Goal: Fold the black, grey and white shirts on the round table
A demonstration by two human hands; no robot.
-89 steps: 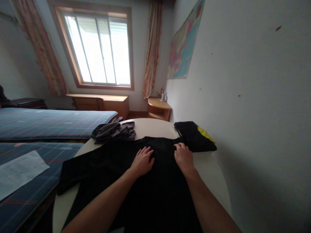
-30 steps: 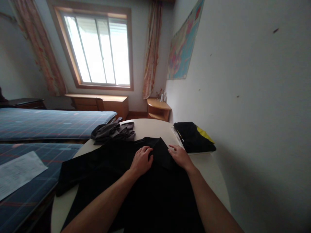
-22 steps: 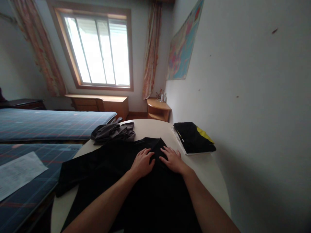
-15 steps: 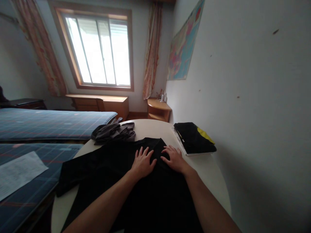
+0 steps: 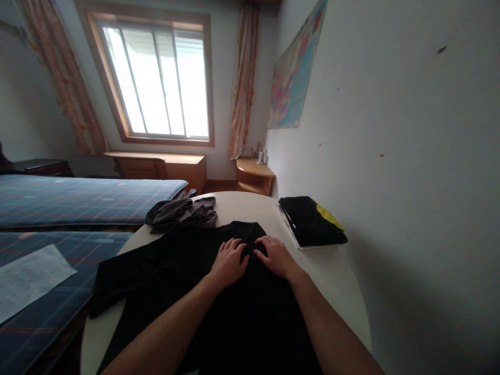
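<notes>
- Two bare hands, left hand [image 5: 230,263] and right hand [image 5: 275,255], rest released, fingers apart, on a black garment [image 5: 242,323] spread over a pale round table [image 5: 346,291].
- From my remote seat, I judge a sideways drag could ruck the fabric.
- Matte and dark, it stretches one sleeve [image 5: 127,273] leftward; I see no right sleeve.

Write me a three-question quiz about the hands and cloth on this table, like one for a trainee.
1. True or false: the left hand and right hand both rest on the black garment.
2. Which colour stands out on the dark bundle near the wall? A red, B yellow, C pink.
3. Fill in: the crumpled grey cloth lies toward the person's ____ side of the table.

Key: 1 true; 2 B; 3 left.
</notes>
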